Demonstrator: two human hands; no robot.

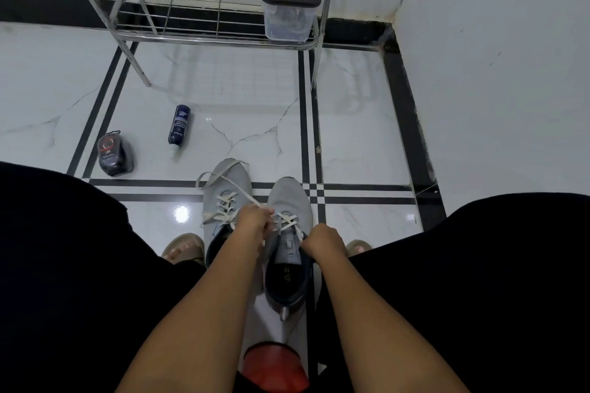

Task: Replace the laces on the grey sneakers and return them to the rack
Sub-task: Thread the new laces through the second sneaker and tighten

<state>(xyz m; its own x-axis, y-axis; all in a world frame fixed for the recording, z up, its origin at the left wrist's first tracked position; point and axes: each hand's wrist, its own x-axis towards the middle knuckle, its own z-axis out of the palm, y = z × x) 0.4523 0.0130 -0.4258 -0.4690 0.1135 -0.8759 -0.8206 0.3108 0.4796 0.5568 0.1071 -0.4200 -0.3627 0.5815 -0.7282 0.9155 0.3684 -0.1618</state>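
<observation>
**Lacing on the floor, rack ahead**

Two grey sneakers (271, 217) stand side by side on the floor (351, 124). The left hand (253, 217) pinches a white lace (238, 190); the right hand (324, 238) grips another. Beyond lie a bottle (179, 126), a dark pouch (114, 154), and a metal rack (198, 25) holding a clear box (289, 14).

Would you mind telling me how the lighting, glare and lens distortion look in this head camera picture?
Head view: dim, cool and even light; one bright glare spot on the glossy floor tile left of the grey sneakers; the metal rack mirrors faintly in the floor; wide-angle bending curves the rack's rails and the wall edges; the left hand and right hand are slightly soft but readable.
</observation>
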